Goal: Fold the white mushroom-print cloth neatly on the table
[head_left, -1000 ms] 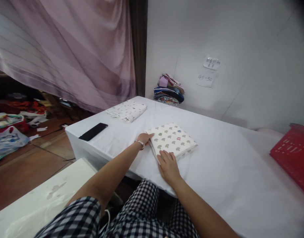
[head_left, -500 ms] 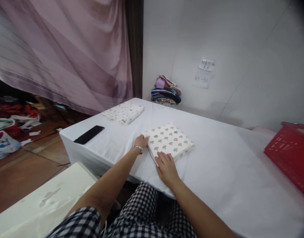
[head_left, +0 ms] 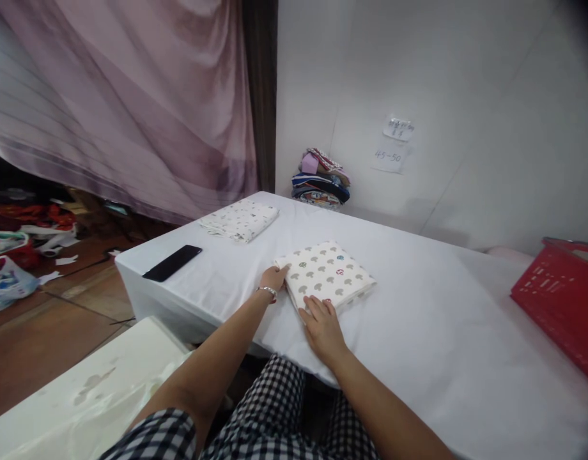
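Note:
A folded white cloth (head_left: 325,271) printed with grey mushroom shapes and a few coloured ones lies in front of me on the white-covered table (head_left: 418,332). My left hand (head_left: 273,278), with a bracelet at its wrist, is closed on the cloth's left edge; its fingertips are partly hidden. Along the near edge rests my right hand (head_left: 323,324), its fingers stretched out on top of the fabric. Farther back on the left is another folded white cloth (head_left: 241,219) with a small dark print, which neither hand touches.
A black phone (head_left: 173,262) lies near the table's left edge. The red plastic basket (head_left: 557,294) stands at the right. Folded textiles (head_left: 321,179) are stacked beyond the far edge by the wall. A white surface (head_left: 92,390) sits low at my left.
My left hand has shifted very slightly at the cloth's left edge. The right hand and the mushroom-print cloth look almost the same; the view has tilted a little.

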The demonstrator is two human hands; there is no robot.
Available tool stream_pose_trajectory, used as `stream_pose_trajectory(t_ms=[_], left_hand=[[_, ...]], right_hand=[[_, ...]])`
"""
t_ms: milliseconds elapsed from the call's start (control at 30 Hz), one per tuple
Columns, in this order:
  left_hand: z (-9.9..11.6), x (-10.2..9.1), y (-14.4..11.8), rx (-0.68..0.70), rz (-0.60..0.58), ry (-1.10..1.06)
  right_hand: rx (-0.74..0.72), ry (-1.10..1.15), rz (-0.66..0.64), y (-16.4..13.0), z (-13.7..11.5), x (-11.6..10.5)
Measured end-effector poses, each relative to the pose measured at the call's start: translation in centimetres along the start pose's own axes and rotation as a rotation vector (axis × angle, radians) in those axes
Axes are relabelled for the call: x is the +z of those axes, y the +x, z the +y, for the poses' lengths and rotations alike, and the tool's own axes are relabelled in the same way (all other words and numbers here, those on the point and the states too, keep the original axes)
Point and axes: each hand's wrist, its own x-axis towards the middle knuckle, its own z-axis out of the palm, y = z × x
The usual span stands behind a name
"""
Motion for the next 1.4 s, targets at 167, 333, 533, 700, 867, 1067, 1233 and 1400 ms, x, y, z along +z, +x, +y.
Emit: stream_pose_trajectory(t_ms=[167,333,533,700,867,1067,1233,1400], left_hand=[[-0.4,-0.1,-1.8,0.087,0.025,0.078],[-0.6,0.1,-3.6,0.133,0.076,0.074],[-1.3,0.9,-3.8,0.118,-0.110,0.000],[-2.1,1.2,-3.3,0.085,-0.121,-0.056],[-1.7,0.9,-2.8,0.066,-0.106,-0.051],[0.0,0.1,-1.1,0.012,0.033,-0.029],[0.7,1.1,-1.3,-0.023,-0.057,-0.064],[0.3,1.8,-2.8,-0.025,-0.172,-0.046]], right_hand=[[-0.004,-0.013,0.009,-0.1,0.0,0.2],[-0.008,-0.031,-0.004,-0.1,-0.1,0.1],[-0.018,-0.038,-0.028,-0.1,-0.1,-0.1],[-0.034,-0.015,-0.044,-0.1,-0.1,-0.4],[-0.028,0.002,-0.041,-0.1,-0.2,-0.5],[-0.011,-0.005,0.001,0.1,-0.4,0.0],[0.084,-0.003,0.054,-0.6,1.9,-0.5],[0.202,-0.035,0.064,-2.8,5.3,-2.2]])
